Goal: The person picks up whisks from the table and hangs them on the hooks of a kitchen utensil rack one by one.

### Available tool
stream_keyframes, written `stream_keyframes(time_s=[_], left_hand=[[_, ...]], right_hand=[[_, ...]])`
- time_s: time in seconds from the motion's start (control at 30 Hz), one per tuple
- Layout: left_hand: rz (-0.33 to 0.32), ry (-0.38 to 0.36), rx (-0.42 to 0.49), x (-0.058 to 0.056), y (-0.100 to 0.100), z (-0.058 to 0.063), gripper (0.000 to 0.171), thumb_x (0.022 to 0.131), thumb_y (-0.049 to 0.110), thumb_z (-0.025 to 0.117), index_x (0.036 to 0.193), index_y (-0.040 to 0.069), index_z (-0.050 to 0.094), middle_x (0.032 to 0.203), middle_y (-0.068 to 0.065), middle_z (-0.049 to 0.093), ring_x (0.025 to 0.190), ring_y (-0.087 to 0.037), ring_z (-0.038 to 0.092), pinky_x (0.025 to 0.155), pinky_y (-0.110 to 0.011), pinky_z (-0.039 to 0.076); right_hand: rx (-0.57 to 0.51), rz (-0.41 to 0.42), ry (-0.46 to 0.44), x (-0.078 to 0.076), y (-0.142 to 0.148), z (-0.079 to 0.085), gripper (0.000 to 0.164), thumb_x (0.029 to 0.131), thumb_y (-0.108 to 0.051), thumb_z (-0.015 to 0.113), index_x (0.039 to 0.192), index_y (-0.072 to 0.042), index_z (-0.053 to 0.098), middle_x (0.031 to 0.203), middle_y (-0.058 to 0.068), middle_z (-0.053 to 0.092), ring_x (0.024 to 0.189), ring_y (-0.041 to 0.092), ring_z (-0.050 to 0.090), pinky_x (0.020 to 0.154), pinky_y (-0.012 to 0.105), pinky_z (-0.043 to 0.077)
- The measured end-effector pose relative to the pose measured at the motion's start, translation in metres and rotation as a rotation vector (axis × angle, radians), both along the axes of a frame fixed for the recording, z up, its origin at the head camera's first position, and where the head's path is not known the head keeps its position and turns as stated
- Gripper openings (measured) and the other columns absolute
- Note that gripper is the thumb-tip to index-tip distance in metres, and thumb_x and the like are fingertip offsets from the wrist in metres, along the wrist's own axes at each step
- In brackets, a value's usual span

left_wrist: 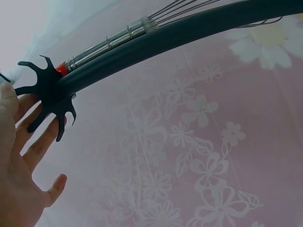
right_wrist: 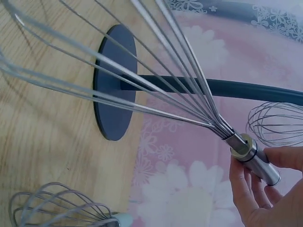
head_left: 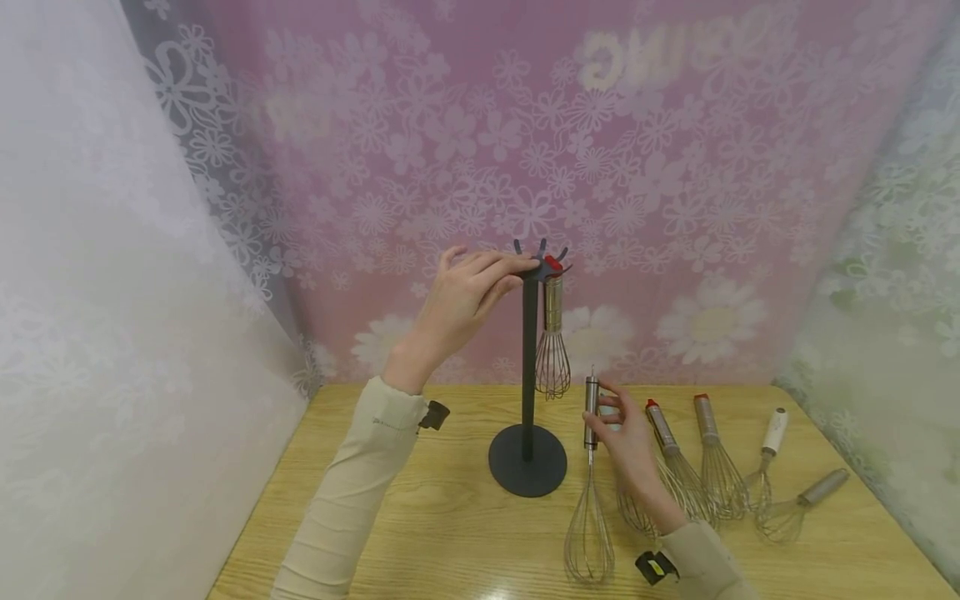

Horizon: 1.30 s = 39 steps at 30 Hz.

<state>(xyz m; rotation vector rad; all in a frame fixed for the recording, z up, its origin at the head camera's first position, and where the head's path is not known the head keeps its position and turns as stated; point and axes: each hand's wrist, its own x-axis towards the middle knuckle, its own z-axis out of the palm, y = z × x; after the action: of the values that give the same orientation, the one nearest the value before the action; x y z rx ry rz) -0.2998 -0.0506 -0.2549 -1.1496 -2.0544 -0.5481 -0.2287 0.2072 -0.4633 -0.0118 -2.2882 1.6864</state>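
A black stand [head_left: 528, 367] with a round base and a crown of curved hooks stands upright on the table. My left hand [head_left: 468, 292] rests on its top with fairly straight fingers, which reach across the hooks [left_wrist: 47, 85] in the left wrist view. From one hook at the right hangs a whisk with a red-tipped metal handle [head_left: 553, 304], wires downward. My right hand [head_left: 630, 442] pinches the steel handle of another whisk [head_left: 592, 417] between thumb and fingers, right of the stand. This whisk [right_wrist: 258, 165] is held upright with its wire loops down.
On the table [head_left: 450, 517], right of my right hand, lie several more whisks: two red-tipped ones [head_left: 663, 429] [head_left: 706, 421], a white-handled one [head_left: 776, 429] and a steel one [head_left: 823, 487]. A pale-handled whisk [right_wrist: 61, 203] is partly behind my right hand. Flowered curtains [head_left: 450, 167] enclose the table.
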Motion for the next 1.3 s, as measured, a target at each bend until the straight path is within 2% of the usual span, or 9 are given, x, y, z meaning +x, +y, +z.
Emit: stream_keyframes(time_s=[0.2,0.37,0.47,0.57,0.7,0.83,0.97,1.13,1.3], left_hand=[[0.015,0.011,-0.003,0.002,0.001,0.0,0.03,0.104,0.029,0.058,0.131,0.024,0.069,0.118,0.002,0.072,0.106,-0.016,0.067,0.113,-0.052,0.031],[0.03,0.015,0.004,0.004,0.003,0.0,0.029,0.103,0.029,0.058,0.129,0.024,0.069,0.117,0.002,0.072,0.106,-0.015,0.067,0.112,-0.053,0.031],[0.041,0.015,0.013,0.005,0.004,0.0,0.028,0.103,0.03,0.059,0.128,0.024,0.07,0.116,0.003,0.072,0.106,-0.014,0.066,0.111,-0.053,0.031],[0.053,0.025,0.02,0.006,0.005,0.0,0.028,0.102,0.032,0.059,0.127,0.024,0.071,0.115,0.003,0.072,0.105,-0.014,0.066,0.111,-0.052,0.032],[0.064,0.055,0.03,0.006,0.007,-0.001,0.028,0.101,0.032,0.061,0.125,0.023,0.072,0.114,0.002,0.072,0.105,-0.017,0.066,0.108,-0.053,0.034],[0.075,0.078,0.038,0.007,0.009,-0.002,0.028,0.101,0.032,0.061,0.125,0.023,0.071,0.114,0.003,0.072,0.105,-0.019,0.066,0.108,-0.054,0.036],[0.084,0.08,0.049,0.008,0.01,-0.004,0.028,0.101,0.032,0.061,0.126,0.023,0.071,0.114,0.003,0.072,0.105,-0.019,0.065,0.109,-0.053,0.035],[0.085,0.078,0.056,0.009,0.011,-0.004,0.029,0.101,0.033,0.06,0.126,0.024,0.071,0.116,0.004,0.072,0.106,-0.019,0.065,0.112,-0.054,0.033],[0.082,0.077,0.059,0.009,0.011,-0.004,0.029,0.101,0.033,0.06,0.126,0.023,0.071,0.117,0.004,0.072,0.107,-0.02,0.065,0.112,-0.055,0.032]], right_hand=[[0.036,-0.027,0.036,0.002,0.001,0.005,0.059,0.097,-0.009,0.069,0.151,-0.01,0.045,0.129,0.02,0.06,0.089,0.007,0.065,0.069,0.023,0.058],[0.06,-0.04,0.074,0.003,0.002,0.009,0.057,0.097,-0.009,0.069,0.15,-0.011,0.046,0.129,0.019,0.06,0.091,0.012,0.066,0.066,0.022,0.056],[0.046,-0.035,0.099,0.004,0.002,0.011,0.057,0.097,-0.008,0.069,0.15,-0.01,0.046,0.13,0.019,0.059,0.092,0.016,0.065,0.059,0.024,0.052],[0.027,-0.03,0.117,0.004,0.002,0.013,0.057,0.098,-0.008,0.068,0.15,-0.011,0.046,0.132,0.018,0.057,0.092,0.012,0.062,0.053,0.025,0.048],[0.02,-0.035,0.126,0.005,0.003,0.015,0.058,0.098,-0.009,0.068,0.152,-0.013,0.045,0.131,0.016,0.057,0.092,0.008,0.06,0.066,0.018,0.05],[0.035,-0.056,0.113,0.005,0.002,0.017,0.058,0.099,-0.011,0.068,0.152,-0.015,0.045,0.131,0.014,0.057,0.094,0.009,0.06,0.082,0.012,0.047],[0.034,-0.071,0.102,0.006,0.0,0.023,0.058,0.099,-0.009,0.067,0.152,-0.012,0.045,0.134,0.016,0.057,0.097,0.013,0.06,0.078,0.013,0.048],[0.023,-0.092,0.109,0.006,-0.002,0.026,0.058,0.099,-0.009,0.067,0.152,-0.014,0.045,0.135,0.015,0.057,0.097,0.009,0.057,0.076,0.012,0.046],[0.006,-0.087,0.145,0.017,-0.011,0.044,0.056,0.098,-0.003,0.067,0.15,-0.007,0.047,0.132,0.02,0.057,0.095,0.012,0.057,0.074,0.012,0.047]])
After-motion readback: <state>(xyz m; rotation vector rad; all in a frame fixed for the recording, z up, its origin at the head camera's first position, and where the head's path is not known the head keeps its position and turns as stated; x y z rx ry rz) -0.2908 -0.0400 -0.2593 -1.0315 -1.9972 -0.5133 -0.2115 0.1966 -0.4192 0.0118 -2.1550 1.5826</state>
